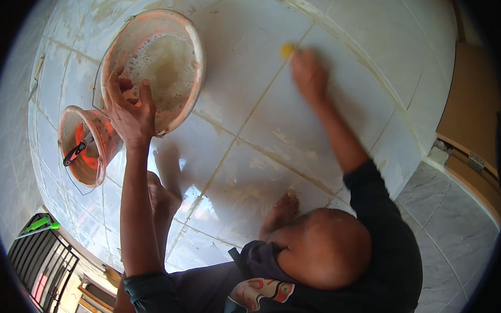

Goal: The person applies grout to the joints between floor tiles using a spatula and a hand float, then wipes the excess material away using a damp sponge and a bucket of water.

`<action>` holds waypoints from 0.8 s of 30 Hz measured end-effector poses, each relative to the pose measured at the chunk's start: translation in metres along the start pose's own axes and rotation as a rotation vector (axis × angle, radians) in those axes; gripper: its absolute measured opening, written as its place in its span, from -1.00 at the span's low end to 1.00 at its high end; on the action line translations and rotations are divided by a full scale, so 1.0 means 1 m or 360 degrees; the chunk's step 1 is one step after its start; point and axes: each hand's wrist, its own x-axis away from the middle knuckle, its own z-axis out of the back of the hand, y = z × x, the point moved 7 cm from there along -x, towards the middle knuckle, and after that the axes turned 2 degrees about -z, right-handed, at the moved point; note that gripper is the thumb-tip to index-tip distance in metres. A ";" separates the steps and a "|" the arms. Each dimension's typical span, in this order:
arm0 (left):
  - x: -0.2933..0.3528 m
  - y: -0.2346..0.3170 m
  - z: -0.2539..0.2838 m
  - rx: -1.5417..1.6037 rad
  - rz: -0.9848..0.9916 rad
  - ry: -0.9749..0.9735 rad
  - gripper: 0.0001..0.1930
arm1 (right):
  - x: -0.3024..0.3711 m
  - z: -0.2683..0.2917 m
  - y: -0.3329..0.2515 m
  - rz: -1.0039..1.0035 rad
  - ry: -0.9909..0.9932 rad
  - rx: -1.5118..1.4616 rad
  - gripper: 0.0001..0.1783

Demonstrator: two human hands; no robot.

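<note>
My right hand, slightly blurred, is closed over a yellow sponge pressed to the tiled floor. Only a small edge of the sponge shows past the fingers. On the left, my left hand is at the near-left rim of a large pale orange-stained bucket, its fingers and thumb apart and nothing visible between them. Whether it rests on the rim I cannot tell. Cloudy, foamy water lies in that bucket.
A smaller tilted-looking bucket, orange inside, stands beside the large one with a black-handled tool in it. Pale residue marks the tiles and joints. My bare foot is below centre. Brown wooden panels stand at the right.
</note>
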 end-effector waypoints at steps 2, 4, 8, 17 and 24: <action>0.001 -0.001 0.001 -0.0023 0.0004 -0.0022 -0.45 | 0.081 0.024 -0.084 0.0349 0.0014 -0.0703 -0.83; 0.004 -0.003 -0.001 -0.0020 0.0035 -0.0037 -0.45 | 0.138 0.063 -0.150 0.0550 -0.0102 -0.1138 -0.76; 0.003 -0.004 0.002 -0.0062 0.0033 -0.0040 -0.45 | 0.101 0.051 -0.106 0.0460 0.0067 -0.1002 -0.78; 0.001 0.000 0.000 0.0006 0.0088 -0.0021 -0.50 | 0.074 0.027 -0.093 0.0137 -0.0095 -0.0678 -0.78; 0.004 0.000 0.003 0.0067 0.0032 -0.0032 -0.44 | 0.142 0.061 -0.165 0.0740 -0.0241 -0.1073 -0.61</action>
